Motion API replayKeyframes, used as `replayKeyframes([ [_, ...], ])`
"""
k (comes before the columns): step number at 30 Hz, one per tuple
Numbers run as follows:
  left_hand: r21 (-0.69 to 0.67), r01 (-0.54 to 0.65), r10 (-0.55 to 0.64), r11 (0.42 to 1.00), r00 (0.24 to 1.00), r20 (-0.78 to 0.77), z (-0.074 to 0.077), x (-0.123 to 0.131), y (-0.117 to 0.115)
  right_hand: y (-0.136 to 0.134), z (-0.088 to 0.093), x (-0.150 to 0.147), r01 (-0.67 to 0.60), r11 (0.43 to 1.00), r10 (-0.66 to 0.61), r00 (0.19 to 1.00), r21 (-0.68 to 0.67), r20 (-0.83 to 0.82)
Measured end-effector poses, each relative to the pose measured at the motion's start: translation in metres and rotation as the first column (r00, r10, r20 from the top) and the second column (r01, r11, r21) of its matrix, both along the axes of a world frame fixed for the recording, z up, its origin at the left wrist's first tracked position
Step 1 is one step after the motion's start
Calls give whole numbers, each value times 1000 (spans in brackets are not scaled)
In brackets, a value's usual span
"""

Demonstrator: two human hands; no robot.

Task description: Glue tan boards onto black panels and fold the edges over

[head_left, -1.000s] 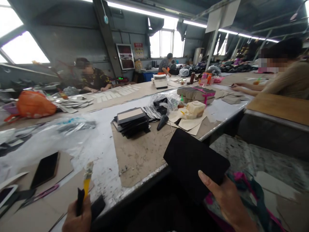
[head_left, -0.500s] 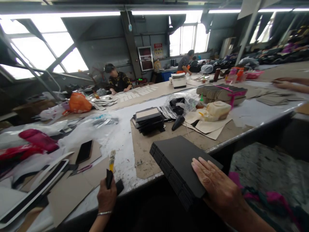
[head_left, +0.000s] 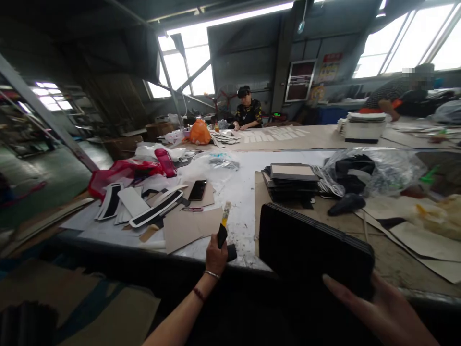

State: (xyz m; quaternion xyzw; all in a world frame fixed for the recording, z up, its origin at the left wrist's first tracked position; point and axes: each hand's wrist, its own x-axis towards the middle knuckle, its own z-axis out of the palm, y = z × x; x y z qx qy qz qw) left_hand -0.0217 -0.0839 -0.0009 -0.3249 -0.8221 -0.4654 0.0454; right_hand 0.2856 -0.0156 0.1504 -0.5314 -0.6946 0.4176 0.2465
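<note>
My left hand (head_left: 215,258) is closed round the handle of a yellow glue brush (head_left: 224,221), bristles pointing up, at the near edge of the work table (head_left: 245,192). A small black piece (head_left: 231,252) sticks out beside that fist. My right hand (head_left: 378,307) grips the lower corner of a thick stack of black boards (head_left: 313,250), held tilted over the table's front edge. Just behind the stack lies a pile of black frames with a tan board on top (head_left: 292,179).
Cut black-and-white pieces (head_left: 144,204), a phone (head_left: 198,190), cardboard sheets (head_left: 189,228) and red bags (head_left: 122,173) lie at left. A clear plastic bag (head_left: 370,170) sits at right. A person (head_left: 248,111) works at the far side; another person (head_left: 403,93) bends over at far right.
My view has swung left. The black stack has been raised from lying flat to tilted up, my right hand now under its corner. The brush hand stays at the table edge.
</note>
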Motion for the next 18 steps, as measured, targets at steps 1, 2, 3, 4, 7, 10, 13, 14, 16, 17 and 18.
replayKeyframes([
  [1, 16, 1, -2, 1000, 1000, 17, 0, 0, -1, -1, 9, -12, -16, 993, 5, 996, -117, -93],
  [2, 33, 1, -2, 999, 999, 36, 1, 0, -2, -2, 16, -24, -46, 979, 10, 984, -199, -178],
  [3, 50, 1, -4, 999, 998, 57, 2, 0, -2, -1, 21, -35, -80, 965, 18, 970, -249, -243],
  [4, 67, 3, -8, 998, 997, 80, 4, -1, -3, 0, 23, -45, -108, 956, 28, 959, -273, -281],
  [7, 118, 9, -27, 993, 988, 152, 10, -1, -6, 11, 18, -70, -139, 959, 63, 953, -246, -296],
  [10, 172, 8, -45, 985, 976, 213, 13, -1, -9, 30, 17, -95, -130, 967, 70, 962, -217, -263],
  [13, 212, 13, -68, 977, 965, 255, 12, 0, -13, 55, 28, -125, -73, 960, 40, 991, -271, -124],
  [14, 222, 16, -77, 975, 960, 268, 11, 0, -14, 64, 34, -137, -54, 959, 39, 997, -278, -61],
  [16, 249, 29, -104, 968, 950, 296, 9, 1, -17, 84, 46, -161, -49, 970, 65, 996, -238, 62],
  [17, 269, 36, -123, 962, 942, 311, 7, 2, -19, 94, 52, -173, -55, 978, 85, 986, -201, 140],
  [18, 291, 41, -140, 956, 934, 328, 6, 2, -20, 104, 58, -186, -69, 984, 106, 967, -163, 232],
])
